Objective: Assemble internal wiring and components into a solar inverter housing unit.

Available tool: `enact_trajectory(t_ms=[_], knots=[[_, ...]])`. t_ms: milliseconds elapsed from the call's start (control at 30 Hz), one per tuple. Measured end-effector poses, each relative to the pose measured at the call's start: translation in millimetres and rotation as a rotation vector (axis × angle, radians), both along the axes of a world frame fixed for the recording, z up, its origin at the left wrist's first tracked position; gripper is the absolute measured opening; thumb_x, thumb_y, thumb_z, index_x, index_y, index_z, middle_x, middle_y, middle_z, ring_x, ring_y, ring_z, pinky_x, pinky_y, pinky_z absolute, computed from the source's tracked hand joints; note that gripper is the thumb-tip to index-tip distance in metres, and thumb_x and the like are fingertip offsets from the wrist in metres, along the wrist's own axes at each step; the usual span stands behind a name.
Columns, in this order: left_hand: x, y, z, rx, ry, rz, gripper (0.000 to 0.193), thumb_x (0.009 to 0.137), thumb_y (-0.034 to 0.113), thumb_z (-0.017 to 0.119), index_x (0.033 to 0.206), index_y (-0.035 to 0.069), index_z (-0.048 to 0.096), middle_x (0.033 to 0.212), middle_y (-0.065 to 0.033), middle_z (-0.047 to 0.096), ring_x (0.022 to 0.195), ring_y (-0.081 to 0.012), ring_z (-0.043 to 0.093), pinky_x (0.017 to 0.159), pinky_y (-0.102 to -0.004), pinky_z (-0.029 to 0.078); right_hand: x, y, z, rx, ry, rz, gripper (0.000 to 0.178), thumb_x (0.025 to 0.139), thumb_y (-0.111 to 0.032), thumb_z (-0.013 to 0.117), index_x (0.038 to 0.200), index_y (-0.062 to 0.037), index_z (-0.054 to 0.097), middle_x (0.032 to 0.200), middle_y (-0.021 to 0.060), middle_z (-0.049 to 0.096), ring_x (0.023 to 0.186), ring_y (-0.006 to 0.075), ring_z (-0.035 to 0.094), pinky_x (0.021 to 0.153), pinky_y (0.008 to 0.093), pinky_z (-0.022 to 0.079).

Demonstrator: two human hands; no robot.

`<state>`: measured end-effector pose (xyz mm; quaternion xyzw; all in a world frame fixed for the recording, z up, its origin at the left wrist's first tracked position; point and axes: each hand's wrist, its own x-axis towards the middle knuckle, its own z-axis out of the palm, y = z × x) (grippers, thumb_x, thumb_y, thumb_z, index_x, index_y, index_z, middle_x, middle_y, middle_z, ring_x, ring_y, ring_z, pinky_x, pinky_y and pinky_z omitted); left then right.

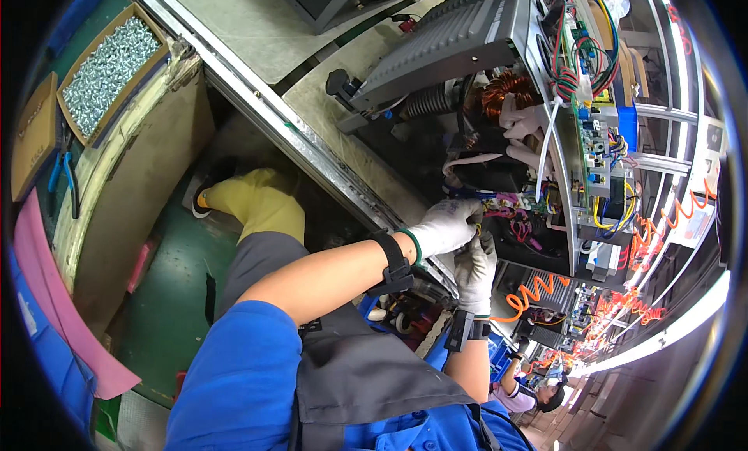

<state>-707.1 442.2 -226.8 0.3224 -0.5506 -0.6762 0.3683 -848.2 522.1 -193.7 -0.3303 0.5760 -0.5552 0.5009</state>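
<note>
Both my hands wear white gloves and meet at the low front corner of an opened machine with a ribbed grey housing [444, 53]. My left hand [450, 226] has its fingers closed beside a bundle of coloured wires [510, 205]. Just below it, my right hand [475, 268] is closed too, fingertips touching the left ones. A bit of yellowish wire [478, 229] shows between the fingertips; the rest of the grip is hidden by the gloves. Inside the machine sit a copper coil [506, 95] and white-sleeved cables [523, 123]. A white cable tie [547, 151] sticks out.
A metal rail [273, 108] edges the line. At far left stand a box of screws [113, 73] and blue-handled pliers [62, 174]. An orange coiled hose [534, 295] hangs near my right wrist. Another person [530, 392] works farther along, past more machines [545, 287].
</note>
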Motion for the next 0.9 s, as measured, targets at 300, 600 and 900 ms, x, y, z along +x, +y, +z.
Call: enact_trajectory(t_ms=[300,600,900], knots=[[-13.1,4.5,-20.2,0.201,0.159,-0.066,0.02,0.087,0.014,0.069,0.102,0.002,0.066,0.092,-0.0103,0.071,0.08,-0.0187,0.068,0.069,-0.0348,0.055,-3.5,5.6,1.0,0.085,0.029,0.023,0.022,0.094,-0.014,0.073,0.111,-0.0079,0.061,0.103,0.0018,0.067,0.082,0.011,0.059,0.071,0.0251,0.048],[-10.4,0.0,-44.1,0.64,0.533,-0.012,0.018,0.086,0.003,0.066,0.102,-0.004,0.068,0.088,-0.0098,0.069,0.076,-0.0158,0.064,0.065,-0.0299,0.052,15.3,-10.5,-26.8,0.011,0.804,-0.094,0.018,0.102,-0.021,0.061,0.102,-0.003,0.061,0.082,0.0013,0.064,0.069,0.0063,0.056,0.064,0.0224,0.046],[2.4,13.9,-37.9,0.007,0.059,0.087,0.018,0.084,0.018,0.064,0.096,0.005,0.064,0.097,-0.0176,0.065,0.09,-0.0351,0.065,0.08,-0.0435,0.052,13.5,-17.0,-29.6,-0.027,0.891,-0.069,0.002,0.098,-0.002,0.06,0.098,-0.0026,0.058,0.086,0.0023,0.063,0.077,0.0077,0.056,0.071,0.0239,0.048]])
